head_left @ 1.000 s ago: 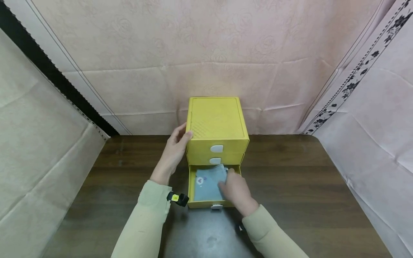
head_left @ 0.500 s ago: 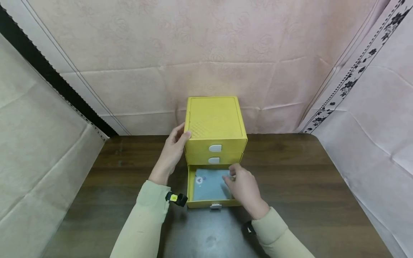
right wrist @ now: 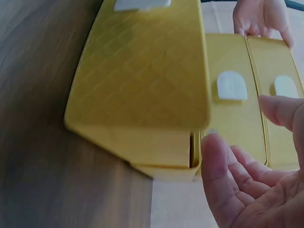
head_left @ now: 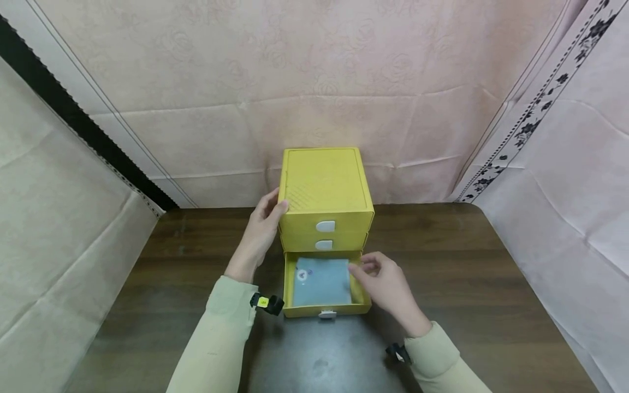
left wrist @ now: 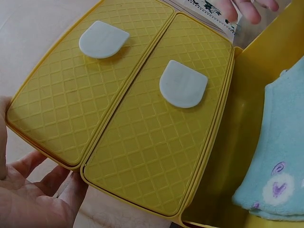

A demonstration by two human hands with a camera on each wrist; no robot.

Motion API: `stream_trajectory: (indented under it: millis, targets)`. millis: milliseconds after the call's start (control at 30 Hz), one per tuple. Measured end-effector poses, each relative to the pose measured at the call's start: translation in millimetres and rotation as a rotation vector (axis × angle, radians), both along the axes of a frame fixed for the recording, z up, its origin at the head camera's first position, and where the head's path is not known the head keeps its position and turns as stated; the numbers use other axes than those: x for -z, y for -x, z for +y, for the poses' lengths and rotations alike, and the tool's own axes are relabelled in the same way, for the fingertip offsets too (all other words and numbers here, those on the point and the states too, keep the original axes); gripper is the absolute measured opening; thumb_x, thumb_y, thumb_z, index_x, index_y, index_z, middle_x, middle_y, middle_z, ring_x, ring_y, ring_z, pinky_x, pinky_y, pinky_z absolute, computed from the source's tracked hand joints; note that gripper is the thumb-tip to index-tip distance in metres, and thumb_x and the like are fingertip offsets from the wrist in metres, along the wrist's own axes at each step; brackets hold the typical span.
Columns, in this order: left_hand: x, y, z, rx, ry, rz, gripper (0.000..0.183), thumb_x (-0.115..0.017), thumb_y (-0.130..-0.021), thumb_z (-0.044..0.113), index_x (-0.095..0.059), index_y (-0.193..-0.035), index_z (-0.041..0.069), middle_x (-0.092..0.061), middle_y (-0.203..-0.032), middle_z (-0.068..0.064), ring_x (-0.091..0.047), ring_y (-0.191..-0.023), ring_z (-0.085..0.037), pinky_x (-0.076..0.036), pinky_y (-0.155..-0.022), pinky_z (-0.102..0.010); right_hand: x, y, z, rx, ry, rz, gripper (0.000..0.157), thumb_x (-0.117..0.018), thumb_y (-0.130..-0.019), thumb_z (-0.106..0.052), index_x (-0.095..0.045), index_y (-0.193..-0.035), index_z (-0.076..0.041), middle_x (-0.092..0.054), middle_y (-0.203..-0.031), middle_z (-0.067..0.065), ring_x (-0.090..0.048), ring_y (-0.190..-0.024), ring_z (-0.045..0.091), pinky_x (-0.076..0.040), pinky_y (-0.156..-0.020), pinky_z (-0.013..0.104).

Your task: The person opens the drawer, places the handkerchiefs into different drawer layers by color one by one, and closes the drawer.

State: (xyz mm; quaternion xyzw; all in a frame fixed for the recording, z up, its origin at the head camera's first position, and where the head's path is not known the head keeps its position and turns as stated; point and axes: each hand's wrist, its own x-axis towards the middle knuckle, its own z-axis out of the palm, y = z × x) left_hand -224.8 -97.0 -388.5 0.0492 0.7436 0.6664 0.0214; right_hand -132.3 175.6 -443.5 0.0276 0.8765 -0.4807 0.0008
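Observation:
The yellow box of drawers [head_left: 324,180] stands on the table, its bottom drawer [head_left: 304,311] pulled out. A folded light-blue towel [head_left: 321,281] lies flat in that drawer; the left wrist view shows a white round patch with a purple heart [left wrist: 279,190] on it. My left hand [head_left: 260,229] holds the box at its upper left front corner, thumb over the top edge and fingers along the side. Beside the drawer's right wall is my right hand [head_left: 388,284], fingers loosely bent and nothing between them. In the right wrist view its thumb and fingers [right wrist: 216,166] are apart.
White tab handles [left wrist: 183,84] mark the two upper drawers, both closed. The dark wooden table [head_left: 467,284] extends to both sides of the box. Pale patterned cloth [head_left: 245,71] hangs behind and along both sides.
My right hand has drawn back to the right from over the towel. The towel's raised upper right corner now lies flat. My left hand stays at the box.

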Motion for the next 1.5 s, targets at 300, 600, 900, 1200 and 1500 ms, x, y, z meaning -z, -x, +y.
stream_trajectory:
  millis: [300, 600, 900, 1200, 1500]
  targets:
    - [0.0, -0.5, -1.7, -0.010, 0.003, -0.004, 0.065, -0.056, -0.090, 0.060, -0.037, -0.147, 0.035, -0.041, -0.143, 0.004, -0.043, -0.125, -0.017, -0.036, -0.105, -0.041, 3.4, -13.1, 20.1, 0.060, 0.015, -0.111, 0.068, -0.064, -0.077, -0.071, -0.065, -0.105, -0.009, -0.066, -0.087, 0.006, -0.063, -0.076, 0.020, -0.051, -0.065, 0.033]
    - [-1.8, -0.8, -2.9, -0.013, 0.007, -0.006, 0.063, -0.055, -0.092, 0.058, -0.037, -0.147, 0.035, -0.041, -0.144, 0.004, -0.041, -0.127, -0.016, -0.035, -0.106, -0.041, -0.1, -35.4, 17.6, 0.076, 0.082, -0.243, 0.066, -0.062, -0.080, -0.069, -0.067, -0.082, -0.003, -0.067, -0.073, 0.011, -0.063, -0.061, 0.024, -0.054, -0.056, 0.036]
    - [-1.8, -2.1, -3.1, -0.020, 0.016, -0.014, 0.064, -0.055, -0.090, 0.061, -0.036, -0.146, 0.036, -0.040, -0.145, 0.006, -0.041, -0.128, -0.014, -0.034, -0.107, -0.041, 3.2, -61.1, 0.1, -0.106, 0.168, -0.282, 0.054, -0.061, -0.090, -0.054, -0.069, -0.077, -0.002, -0.068, -0.072, 0.010, -0.061, -0.058, 0.025, -0.053, -0.051, 0.038]
    - [-0.7, -1.5, -1.6, -0.011, 0.003, -0.011, 0.063, -0.056, -0.091, 0.059, -0.037, -0.146, 0.035, -0.043, -0.142, 0.004, -0.044, -0.124, -0.016, -0.036, -0.105, -0.041, 24.4, -70.6, -22.1, -0.251, 0.218, -0.309, 0.052, -0.062, -0.089, -0.054, -0.072, -0.079, -0.003, -0.068, -0.071, 0.008, -0.059, -0.053, 0.020, -0.053, -0.047, 0.038]
    - [-0.6, -1.1, 0.4, -0.008, 0.008, -0.014, 0.065, -0.055, -0.089, 0.062, -0.037, -0.146, 0.037, -0.041, -0.143, 0.006, -0.043, -0.125, -0.015, -0.035, -0.106, -0.042, 49.0, -64.1, -34.0, -0.229, 0.331, -0.379, 0.054, -0.062, -0.090, -0.052, -0.072, -0.088, 0.001, -0.069, -0.074, 0.009, -0.058, -0.052, 0.013, -0.053, -0.047, 0.033]
